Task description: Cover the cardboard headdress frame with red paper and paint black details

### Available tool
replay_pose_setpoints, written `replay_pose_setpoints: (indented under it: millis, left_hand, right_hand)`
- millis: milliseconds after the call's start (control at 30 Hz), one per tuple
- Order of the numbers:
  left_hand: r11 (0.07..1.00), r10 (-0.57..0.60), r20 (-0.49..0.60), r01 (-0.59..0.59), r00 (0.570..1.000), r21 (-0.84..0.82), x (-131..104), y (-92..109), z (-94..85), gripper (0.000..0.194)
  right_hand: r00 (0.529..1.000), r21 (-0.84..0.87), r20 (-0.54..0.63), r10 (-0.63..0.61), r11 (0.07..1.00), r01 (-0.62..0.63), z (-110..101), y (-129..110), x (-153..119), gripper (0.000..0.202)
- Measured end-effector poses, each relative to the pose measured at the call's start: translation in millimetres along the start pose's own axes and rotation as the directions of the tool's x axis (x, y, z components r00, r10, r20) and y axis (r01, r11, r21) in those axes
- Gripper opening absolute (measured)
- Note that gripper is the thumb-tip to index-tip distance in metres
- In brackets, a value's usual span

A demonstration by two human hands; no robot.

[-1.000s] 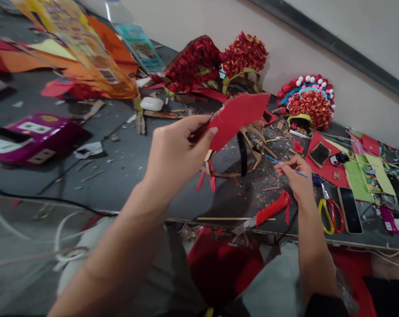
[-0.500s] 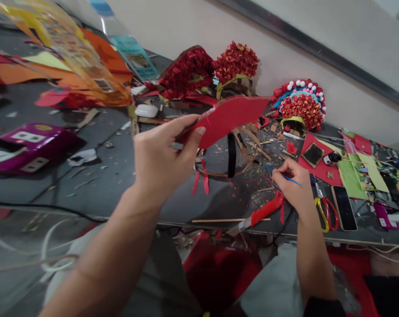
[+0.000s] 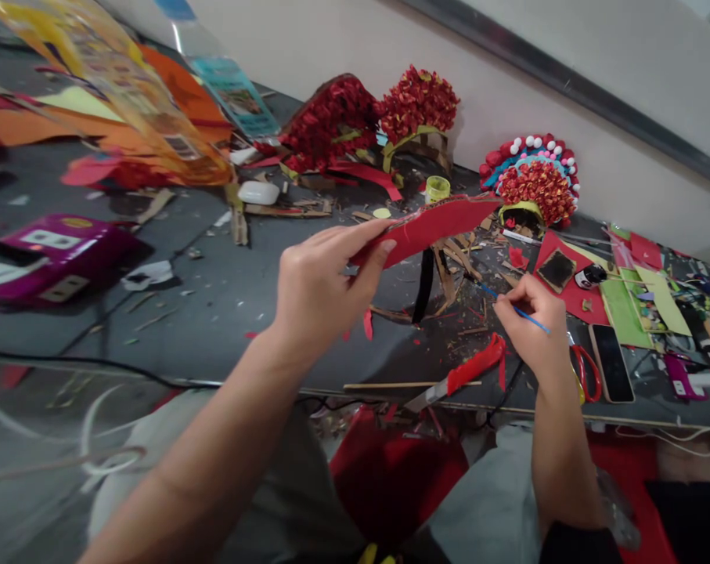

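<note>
My left hand (image 3: 325, 286) pinches the left end of a red cardboard piece (image 3: 442, 229), held up above the table. Its raw cardboard edge faces up and its red face is turned toward me. Lower on the right, my right hand (image 3: 534, 325) grips a thin blue paintbrush (image 3: 531, 319), with the dark bristle end pointing left. Beneath the cardboard lies a band with a black strip (image 3: 423, 286), partly hidden. A small black ink jar (image 3: 591, 277) stands right of my right hand, near a dark-stained cardboard square (image 3: 557, 270). A red-handled knife (image 3: 466, 372) lies by the table's front edge.
Decorated red headpieces (image 3: 419, 106) stand along the wall, one with white pom-poms (image 3: 534, 184). At left are a purple power strip (image 3: 55, 258), a yellow bottle (image 3: 131, 94) and a blue-labelled bottle (image 3: 231, 90). Scissors (image 3: 585, 372) and a phone (image 3: 611, 363) lie at right.
My left hand has moved right with the red cardboard, now lower and more edge-on, uncovering a small yellow ring behind it. My right hand has shifted slightly right with the paintbrush.
</note>
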State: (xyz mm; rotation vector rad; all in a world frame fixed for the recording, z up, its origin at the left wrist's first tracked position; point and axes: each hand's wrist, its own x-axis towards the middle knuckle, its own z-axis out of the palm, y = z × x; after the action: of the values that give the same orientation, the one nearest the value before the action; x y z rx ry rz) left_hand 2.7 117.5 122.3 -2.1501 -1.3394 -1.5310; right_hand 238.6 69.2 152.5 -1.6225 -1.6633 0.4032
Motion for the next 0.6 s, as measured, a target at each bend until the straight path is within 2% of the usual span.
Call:
replay_pose_setpoints:
  millis: [233,467,600]
  left_hand:
    - [0.997,-0.076,0.049,0.075,0.996,0.012,-1,-1,-1.6,0.030]
    - [0.986,-0.166,0.086,0.168,0.982,-0.014,0,0,-3.8,0.031]
    - [0.981,-0.192,0.104,0.194,0.976,-0.015,-1,0,-4.7,0.032]
  right_hand:
    - [0.995,-0.125,-0.073,-0.062,0.991,0.053,-7,2,0,0.020]
    - [0.993,-0.125,-0.105,-0.048,0.992,0.035,-10,11,0,0.018]
    - [0.982,-0.185,-0.188,-0.031,0.983,-0.004,-17,20,3,0.015]
